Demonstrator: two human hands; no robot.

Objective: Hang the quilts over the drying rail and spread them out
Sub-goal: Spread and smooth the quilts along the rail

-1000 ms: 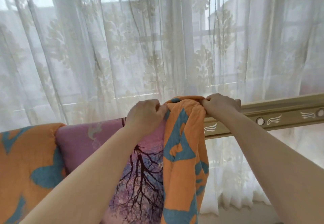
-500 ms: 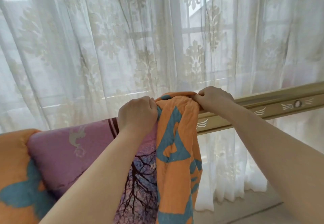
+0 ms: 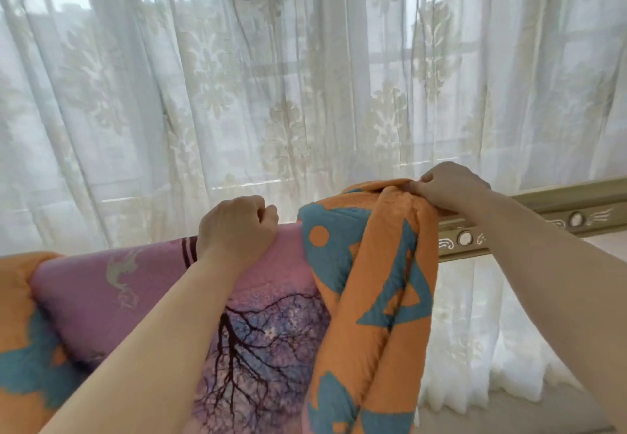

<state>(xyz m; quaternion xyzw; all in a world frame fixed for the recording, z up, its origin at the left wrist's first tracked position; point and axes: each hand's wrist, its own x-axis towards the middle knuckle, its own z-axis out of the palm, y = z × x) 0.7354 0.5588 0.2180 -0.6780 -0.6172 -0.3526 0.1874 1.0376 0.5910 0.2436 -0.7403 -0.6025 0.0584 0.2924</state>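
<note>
Sheer lace curtains (image 3: 305,94) hang across a bright window, and in front of them a cream, ornamented drying rail (image 3: 543,226) runs from lower left up to the right, with a strip of pale floor (image 3: 509,413) showing beneath. A pink quilt (image 3: 101,291) printed with a dark tree is draped over the rail and lies fairly flat along it. To its right an orange quilt (image 3: 373,280) with teal shapes is over the rail too, but gathered into a thick, folded bunch that hangs straight down, partly covering the pink one's right edge. More orange and teal cloth (image 3: 17,314) shows at the far left; whether it belongs to the same quilt cannot be told. The right hand (image 3: 454,189) pinches the top of the orange bunch where it crosses the rail, fingers curled tight into the fabric. The left hand (image 3: 237,230) sits on the top fold of the pink quilt, just beside the orange one but apart from it, fingers curled under; whether it grips any cloth cannot be seen. By my reading the hanging is largely done. What remains is the spreading: the orange quilt needs drawing rightward along the bare stretch of rail until its folds open out.
</note>
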